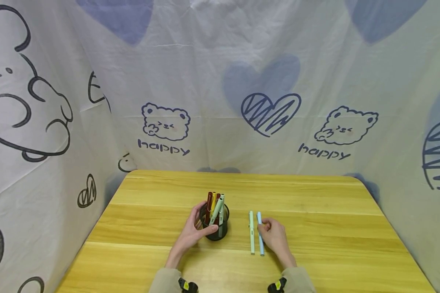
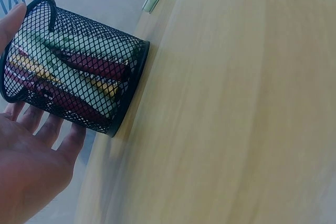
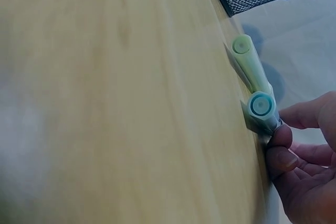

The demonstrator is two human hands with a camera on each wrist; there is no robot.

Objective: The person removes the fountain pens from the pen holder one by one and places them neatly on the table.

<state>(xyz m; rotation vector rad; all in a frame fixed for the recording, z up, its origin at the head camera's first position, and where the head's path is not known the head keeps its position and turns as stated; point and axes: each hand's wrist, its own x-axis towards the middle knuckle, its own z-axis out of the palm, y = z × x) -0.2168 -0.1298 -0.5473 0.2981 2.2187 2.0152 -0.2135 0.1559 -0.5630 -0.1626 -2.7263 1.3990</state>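
Observation:
A black mesh pen holder (image 1: 223,232) stands upright on the table, filled with several pens in dark red, yellow and pale green. My left hand (image 1: 191,232) holds it from the left side, thumb across the front and fingers around the back; the left wrist view shows the mesh wall (image 2: 79,66) between thumb and fingers. To the right of the holder, a pale green pen (image 1: 251,234) and a light blue pen (image 1: 261,244) lie side by side on the table. My right hand (image 1: 275,236) pinches the light blue pen (image 3: 261,105) between thumb and fingertips, from its right side.
The wooden table (image 1: 333,228) reaches back to a white cloth (image 1: 212,134) printed with hearts and bears, which also hangs at the left and right. A black wrist device (image 1: 188,285) sits at the left sleeve and another (image 1: 276,285) at the right.

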